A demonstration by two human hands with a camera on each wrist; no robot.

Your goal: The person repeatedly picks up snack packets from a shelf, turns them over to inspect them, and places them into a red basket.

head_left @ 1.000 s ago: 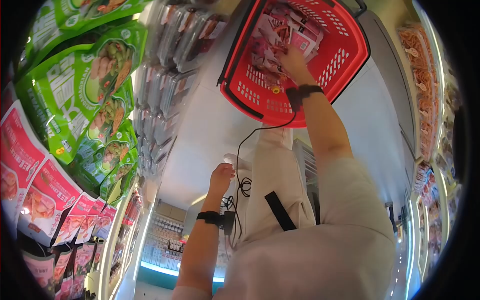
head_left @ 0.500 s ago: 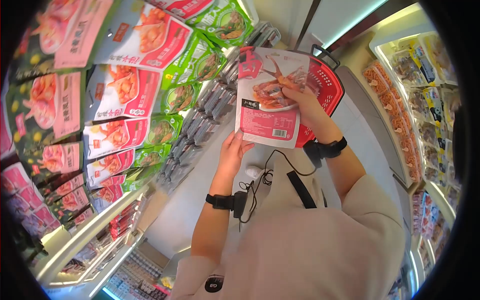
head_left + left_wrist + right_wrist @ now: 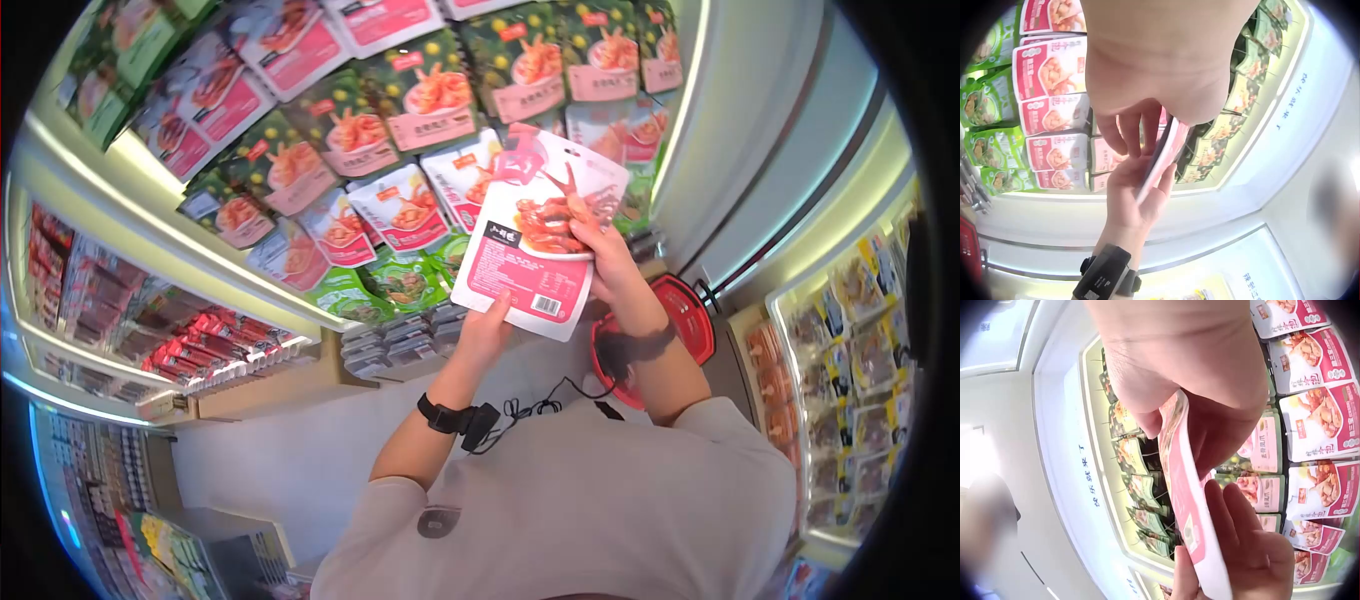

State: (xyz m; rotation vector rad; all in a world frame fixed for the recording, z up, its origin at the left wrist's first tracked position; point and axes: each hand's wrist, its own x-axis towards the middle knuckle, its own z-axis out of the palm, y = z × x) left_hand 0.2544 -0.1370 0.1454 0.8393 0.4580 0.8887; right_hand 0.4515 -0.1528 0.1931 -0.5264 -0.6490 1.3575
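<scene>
The left hand [image 3: 485, 335] pinches the packet's [image 3: 525, 270] near edge, the right hand [image 3: 612, 262] grips its right edge; right, a red basket [image 3: 690, 312]

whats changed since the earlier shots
The right hand, in the red basket at first, has come out gripping a pink-and-white pouch, now carried leftward, before the hanging packs. The left hand, empty at first, now pinches the pouch's lower edge. The basket still shows beneath the right forearm.

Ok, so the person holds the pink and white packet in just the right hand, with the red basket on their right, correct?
Not just the right hand: the head view shows the left hand gripping the packet too. The red basket is on their right.
</scene>
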